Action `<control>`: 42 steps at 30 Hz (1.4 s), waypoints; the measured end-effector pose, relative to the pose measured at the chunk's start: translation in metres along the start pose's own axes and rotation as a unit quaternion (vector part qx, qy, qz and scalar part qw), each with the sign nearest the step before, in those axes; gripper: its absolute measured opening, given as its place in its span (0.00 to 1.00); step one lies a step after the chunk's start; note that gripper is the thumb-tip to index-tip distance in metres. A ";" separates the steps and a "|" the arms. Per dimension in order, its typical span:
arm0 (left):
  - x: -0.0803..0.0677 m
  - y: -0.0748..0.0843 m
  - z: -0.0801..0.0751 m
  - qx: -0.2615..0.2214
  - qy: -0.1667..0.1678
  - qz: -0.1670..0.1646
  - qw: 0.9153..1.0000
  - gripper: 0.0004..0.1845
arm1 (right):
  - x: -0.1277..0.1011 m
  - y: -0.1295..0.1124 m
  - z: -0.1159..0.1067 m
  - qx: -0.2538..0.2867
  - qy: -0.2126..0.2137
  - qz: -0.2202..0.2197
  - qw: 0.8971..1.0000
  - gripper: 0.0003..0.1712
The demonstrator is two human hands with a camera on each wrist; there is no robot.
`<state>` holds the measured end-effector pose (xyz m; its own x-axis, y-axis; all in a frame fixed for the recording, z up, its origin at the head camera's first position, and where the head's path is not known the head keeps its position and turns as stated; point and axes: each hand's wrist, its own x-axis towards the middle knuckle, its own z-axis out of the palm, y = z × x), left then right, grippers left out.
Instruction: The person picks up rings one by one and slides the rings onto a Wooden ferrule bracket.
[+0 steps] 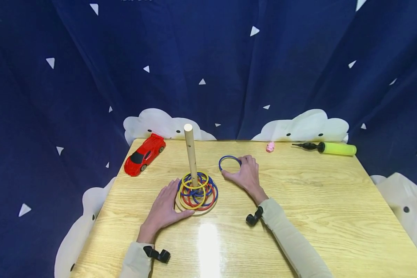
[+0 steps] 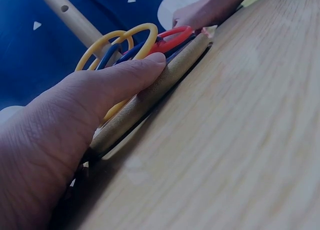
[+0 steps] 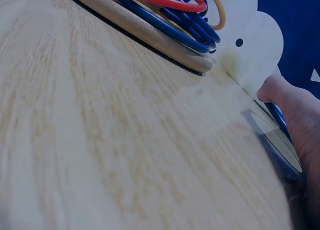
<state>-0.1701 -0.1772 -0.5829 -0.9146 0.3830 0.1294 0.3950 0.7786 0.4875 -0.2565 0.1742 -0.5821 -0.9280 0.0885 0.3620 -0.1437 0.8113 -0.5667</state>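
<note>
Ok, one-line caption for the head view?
Left hand steadies the ring-toss base stacked with rings while right hand grips a loose blue ring on the table.

We see a thin blue ring (image 1: 230,163) lying flat on the surface, just right of the peg (image 1: 190,154). The peg stands upright on a round wooden base (image 1: 208,211), with yellow, red and blue rings (image 1: 197,190) stacked loosely around its foot. The lone ring lies apart from the base.
</note>
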 end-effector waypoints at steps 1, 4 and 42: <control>0.000 0.000 0.000 0.000 0.001 0.000 1.000 0.69 | 0.000 0.000 -0.001 0.001 -0.002 0.002 1.000 0.52; 0.000 0.000 0.000 -0.001 0.001 0.002 1.000 0.69 | 0.000 0.001 -0.002 0.000 -0.011 0.008 1.000 0.53; 0.001 -0.001 0.001 0.006 -0.004 -0.005 1.000 0.70 | 0.036 -0.114 -0.137 0.099 0.126 -0.193 0.968 0.46</control>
<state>-0.1712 -0.1772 -0.5839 -0.9177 0.3792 0.1182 0.3872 0.7877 0.4791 -0.2262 0.1638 -0.4032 -0.6824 -0.0399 0.7299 -0.5484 0.6882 -0.4751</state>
